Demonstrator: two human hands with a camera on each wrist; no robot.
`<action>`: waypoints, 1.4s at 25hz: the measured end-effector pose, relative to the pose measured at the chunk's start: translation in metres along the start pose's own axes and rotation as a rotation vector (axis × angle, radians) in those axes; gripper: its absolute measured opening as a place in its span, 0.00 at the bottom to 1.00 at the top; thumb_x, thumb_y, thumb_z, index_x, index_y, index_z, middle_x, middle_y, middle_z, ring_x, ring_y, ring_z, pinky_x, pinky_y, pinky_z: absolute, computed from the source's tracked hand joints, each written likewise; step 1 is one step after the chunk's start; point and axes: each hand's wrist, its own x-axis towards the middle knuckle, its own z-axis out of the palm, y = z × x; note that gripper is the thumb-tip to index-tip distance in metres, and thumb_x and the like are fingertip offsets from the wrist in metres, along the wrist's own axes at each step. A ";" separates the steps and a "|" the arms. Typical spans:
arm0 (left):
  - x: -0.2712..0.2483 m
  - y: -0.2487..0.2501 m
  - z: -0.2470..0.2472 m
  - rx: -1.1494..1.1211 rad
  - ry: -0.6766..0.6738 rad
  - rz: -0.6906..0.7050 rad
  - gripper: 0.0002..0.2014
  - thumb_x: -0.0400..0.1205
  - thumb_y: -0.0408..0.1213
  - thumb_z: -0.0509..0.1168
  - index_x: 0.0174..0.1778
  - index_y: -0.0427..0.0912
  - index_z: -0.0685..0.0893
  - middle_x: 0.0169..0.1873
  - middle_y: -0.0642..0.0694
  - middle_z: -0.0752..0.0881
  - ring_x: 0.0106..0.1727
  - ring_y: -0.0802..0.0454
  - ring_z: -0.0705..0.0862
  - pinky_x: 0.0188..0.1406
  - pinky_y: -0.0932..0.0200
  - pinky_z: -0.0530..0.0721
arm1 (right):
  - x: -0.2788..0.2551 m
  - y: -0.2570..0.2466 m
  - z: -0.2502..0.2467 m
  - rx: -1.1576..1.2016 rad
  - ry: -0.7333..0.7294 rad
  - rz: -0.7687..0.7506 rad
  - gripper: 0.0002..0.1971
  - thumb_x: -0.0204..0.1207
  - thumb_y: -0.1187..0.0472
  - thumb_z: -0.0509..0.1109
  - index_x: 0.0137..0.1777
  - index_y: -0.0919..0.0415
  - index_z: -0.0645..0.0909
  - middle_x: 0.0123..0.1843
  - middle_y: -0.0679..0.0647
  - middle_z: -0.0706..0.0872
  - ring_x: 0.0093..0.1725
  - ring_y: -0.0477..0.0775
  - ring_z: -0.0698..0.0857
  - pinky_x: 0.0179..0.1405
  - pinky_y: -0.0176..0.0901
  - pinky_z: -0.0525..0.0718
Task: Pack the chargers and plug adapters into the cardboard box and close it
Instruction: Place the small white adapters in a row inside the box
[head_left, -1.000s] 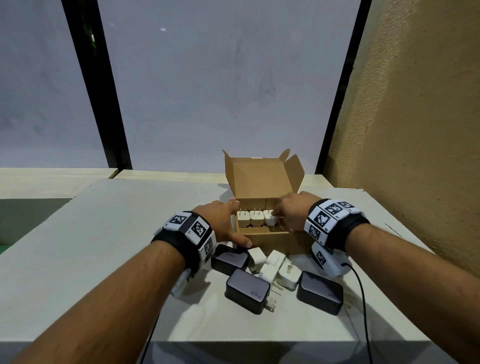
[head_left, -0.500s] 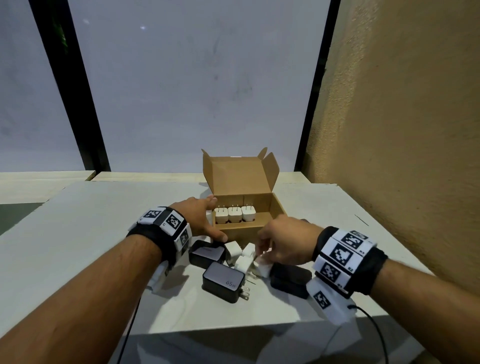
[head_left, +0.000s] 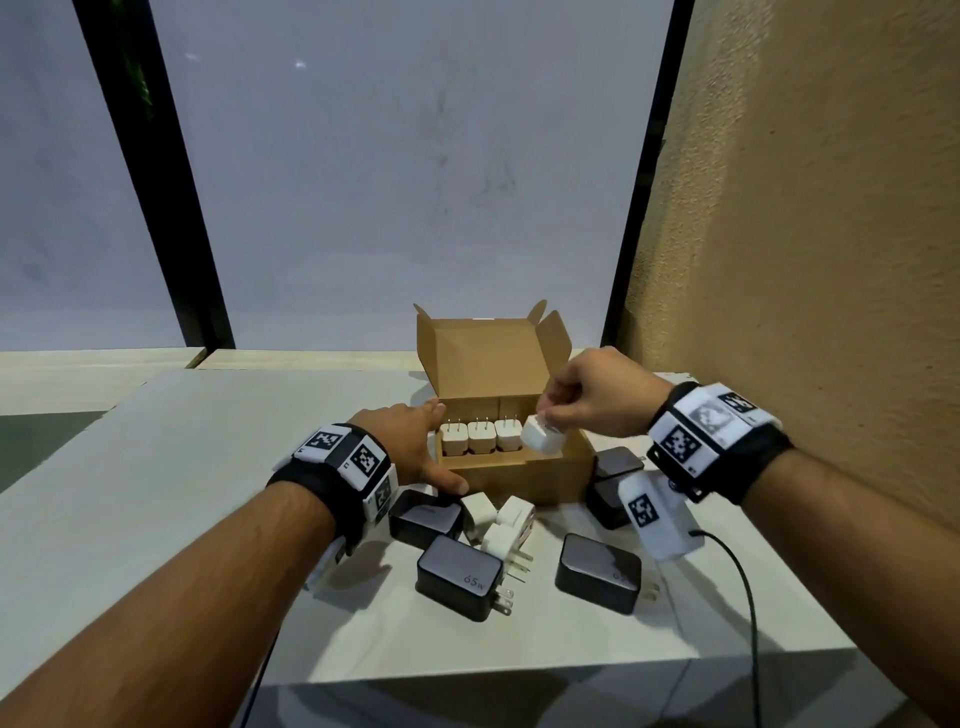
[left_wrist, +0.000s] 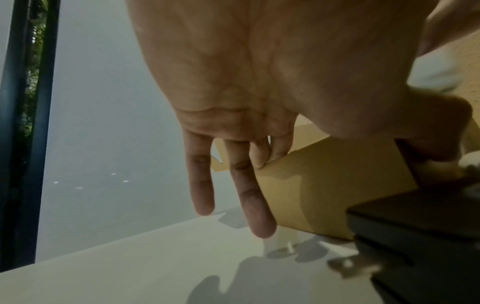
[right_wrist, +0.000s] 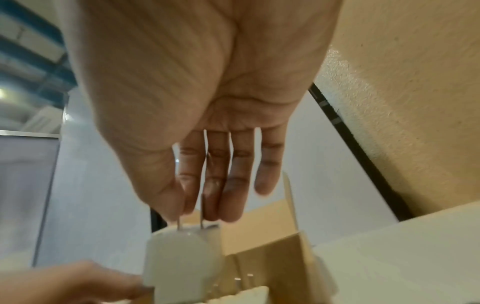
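Observation:
The open cardboard box (head_left: 524, 480) stands mid-table with its lid up. Three white plug adapters (head_left: 480, 439) stand in a row inside, prongs up. My right hand (head_left: 545, 418) pinches a fourth white adapter (head_left: 543, 439) by its prongs and holds it over the box's right part; in the right wrist view this adapter (right_wrist: 179, 257) hangs below my fingertips (right_wrist: 226, 211). My left hand (head_left: 410, 447) rests open against the box's left wall, thumb at the front corner. Its straight fingers (left_wrist: 249, 195) lie along the box (left_wrist: 324, 185).
In front of the box lie black chargers (head_left: 460, 577) (head_left: 597, 571) (head_left: 426, 517) and two white adapters (head_left: 478, 512) (head_left: 511, 527). More black chargers (head_left: 615, 462) sit at the box's right. A tan wall (head_left: 805, 260) rises close on the right. A black cable (head_left: 748, 597) trails from my right wrist.
My right hand left the box, dipped to the pile in front, took a white adapter and lifted it over the box. My left hand stayed at the box's left side.

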 end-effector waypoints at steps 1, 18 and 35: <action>0.000 0.000 0.000 0.003 0.001 0.003 0.55 0.66 0.72 0.68 0.84 0.50 0.55 0.82 0.50 0.65 0.74 0.44 0.74 0.67 0.46 0.78 | 0.009 0.005 0.003 -0.052 0.020 0.030 0.05 0.72 0.57 0.75 0.45 0.55 0.90 0.40 0.47 0.90 0.42 0.45 0.87 0.44 0.37 0.85; 0.009 -0.006 0.005 0.027 0.016 0.048 0.57 0.63 0.75 0.67 0.83 0.49 0.56 0.81 0.52 0.66 0.70 0.45 0.78 0.59 0.47 0.81 | 0.051 0.038 0.037 -0.527 -0.065 0.083 0.08 0.76 0.48 0.66 0.48 0.43 0.88 0.54 0.50 0.83 0.54 0.55 0.77 0.55 0.47 0.75; 0.011 -0.005 0.006 0.037 0.015 0.045 0.57 0.64 0.74 0.67 0.84 0.49 0.54 0.83 0.53 0.63 0.72 0.45 0.76 0.62 0.46 0.80 | 0.055 0.042 0.049 -0.691 -0.250 0.052 0.14 0.80 0.51 0.63 0.62 0.44 0.85 0.73 0.50 0.78 0.78 0.51 0.65 0.75 0.57 0.54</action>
